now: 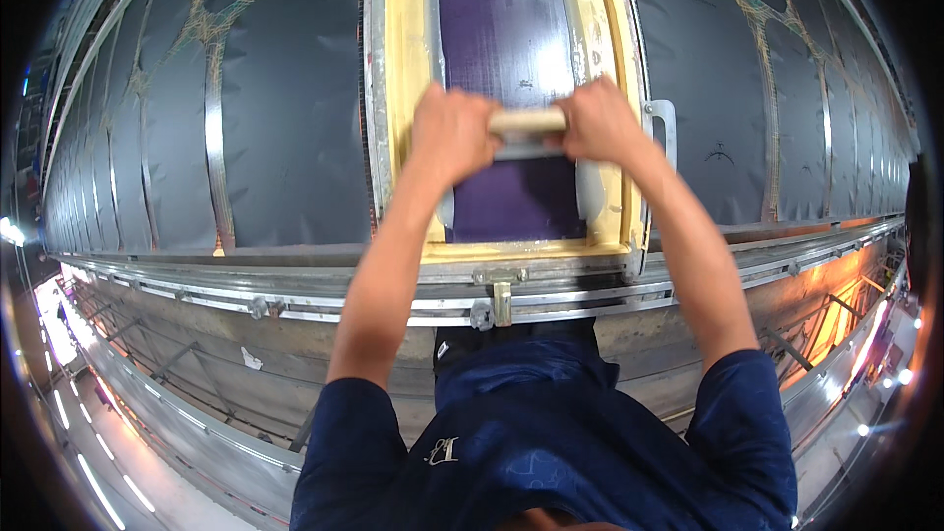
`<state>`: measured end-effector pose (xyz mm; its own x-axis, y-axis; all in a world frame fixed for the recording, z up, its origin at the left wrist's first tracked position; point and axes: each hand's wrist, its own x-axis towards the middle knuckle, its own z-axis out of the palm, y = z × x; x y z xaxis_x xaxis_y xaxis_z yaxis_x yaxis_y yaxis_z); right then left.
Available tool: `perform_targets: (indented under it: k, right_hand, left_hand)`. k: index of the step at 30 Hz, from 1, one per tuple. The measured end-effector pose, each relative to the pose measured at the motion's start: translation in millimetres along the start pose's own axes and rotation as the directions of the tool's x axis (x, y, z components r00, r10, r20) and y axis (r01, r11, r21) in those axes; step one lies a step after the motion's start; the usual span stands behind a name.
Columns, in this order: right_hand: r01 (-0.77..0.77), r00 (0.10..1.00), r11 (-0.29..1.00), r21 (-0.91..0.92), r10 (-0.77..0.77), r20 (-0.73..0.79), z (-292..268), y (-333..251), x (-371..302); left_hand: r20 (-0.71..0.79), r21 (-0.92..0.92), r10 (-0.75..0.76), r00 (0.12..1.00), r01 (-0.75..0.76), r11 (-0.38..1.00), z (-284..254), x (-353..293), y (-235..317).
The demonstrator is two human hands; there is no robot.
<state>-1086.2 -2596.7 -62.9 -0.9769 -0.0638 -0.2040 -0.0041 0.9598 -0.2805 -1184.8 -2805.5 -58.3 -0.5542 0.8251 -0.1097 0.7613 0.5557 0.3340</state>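
A screen-printing squeegee [529, 122] with a pale wooden handle lies crosswise over the dark purple mesh of a screen frame [621, 221]. My left hand [454, 133] is closed round its left end, and my right hand [598, 123] round its right end. Both hands are slightly blurred. The frame has yellow-coated inner edges, with smeared pale coating along the mesh [511, 202]. Wet-looking gloss shows on the mesh beyond the squeegee. My fingers and palms partly hide the ends of the tool.
Dark fabric panels [295, 118] spread on a long table at both sides of the frame. A metal rail [295, 293] with clamps runs along the near edge, between me and the table. A metal handle [665, 133] stands on the frame's right side.
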Motion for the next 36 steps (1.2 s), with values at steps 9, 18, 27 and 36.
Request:
perform_targets:
  k: [9,18,27,36]
  right_hand:
    - [0.026,1.0,0.998,0.064,-0.025,-0.012,3,-25,-47]
    - [-0.044,0.999,0.999,-0.017,0.044,-0.029,-100,126,209]
    - [0.006,1.0,0.996,0.093,-0.007,0.009,-120,180,292]
    - [-0.043,0.999,0.997,0.063,0.045,-0.028,-91,123,208]
  left_hand:
    - [-0.006,-0.042,0.04,0.999,-0.04,0.998,9,-43,18]
    - [-0.141,0.14,0.049,0.989,-0.029,0.99,-71,234,-99]
    - [0.016,0.023,-0.055,0.998,0.054,0.998,-84,326,-139]
    - [-0.057,0.065,-0.04,0.998,0.044,0.997,-61,234,-97]
